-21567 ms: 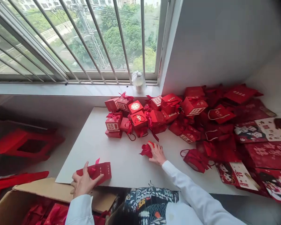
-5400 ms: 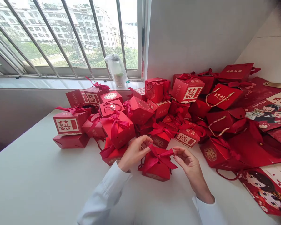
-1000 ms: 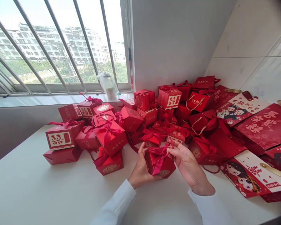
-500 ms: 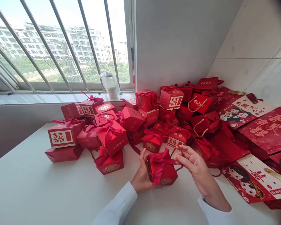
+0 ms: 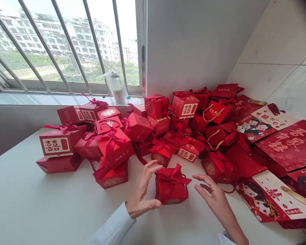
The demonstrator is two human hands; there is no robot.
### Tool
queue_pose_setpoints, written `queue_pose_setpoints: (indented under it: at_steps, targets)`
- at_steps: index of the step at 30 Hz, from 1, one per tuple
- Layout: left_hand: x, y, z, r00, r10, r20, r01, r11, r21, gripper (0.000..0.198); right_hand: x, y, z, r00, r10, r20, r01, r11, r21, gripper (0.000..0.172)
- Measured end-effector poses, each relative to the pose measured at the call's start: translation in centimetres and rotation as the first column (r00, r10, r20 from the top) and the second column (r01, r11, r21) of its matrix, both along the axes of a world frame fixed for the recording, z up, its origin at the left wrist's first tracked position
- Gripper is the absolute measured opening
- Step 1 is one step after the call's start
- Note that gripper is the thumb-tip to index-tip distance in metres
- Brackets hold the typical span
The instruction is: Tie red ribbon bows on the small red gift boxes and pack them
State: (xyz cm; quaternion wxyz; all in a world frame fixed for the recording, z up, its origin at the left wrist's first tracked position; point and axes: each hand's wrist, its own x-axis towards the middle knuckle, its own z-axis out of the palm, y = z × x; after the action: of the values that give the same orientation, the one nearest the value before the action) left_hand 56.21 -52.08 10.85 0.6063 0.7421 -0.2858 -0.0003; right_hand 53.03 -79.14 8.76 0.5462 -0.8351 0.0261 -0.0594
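My left hand (image 5: pixel 140 194) and right hand (image 5: pixel 215 196) were released, grasping nothing, flanking the red box (image 5: pixel 178 191), which stood well inside the desk's (image 5: pixel 66 211) left edge. I judged light fingertip contact best for keeping its bow (image 5: pixel 174 177) uncrushed.

Left hand (image 5: pixel 142 194) in a wide C, thumb well clear of the raised fingers! Facing it, the right hand (image 5: pixel 213 194), fingers loosely bent, thumb apart below them! Left forearm (image 5: pixel 117 223) slants inward, right forearm (image 5: pixel 231 223) mirrors it!
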Motion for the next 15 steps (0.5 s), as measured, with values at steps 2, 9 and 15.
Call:
queue_pose_setpoints:
  at_steps: [2, 9, 15]
  targets:
    - [0.1, 0.0, 1.0, 0.995, 0.082, -0.048, -0.079, 0.995, 0.054, 0.053, 0.8, 1.3, 0.9, 0.999, 0.053, 0.006, -0.053, 0.995, 0.079, 0.031]
    - [1.2, -0.6, 1.7, 0.974, 0.213, -0.073, -0.205, 0.974, 0.097, 0.007, 1.8, 4.1, 1.2, 0.986, 0.167, -0.007, -0.161, 0.959, 0.232, 0.036]
    - [1.4, -0.9, 1.9, 0.893, 0.058, -0.446, -0.173, 0.960, -0.222, 0.021, 1.0, 5.2, 0.7, 0.995, 0.072, -0.064, -0.043, 0.928, 0.370, 0.041]
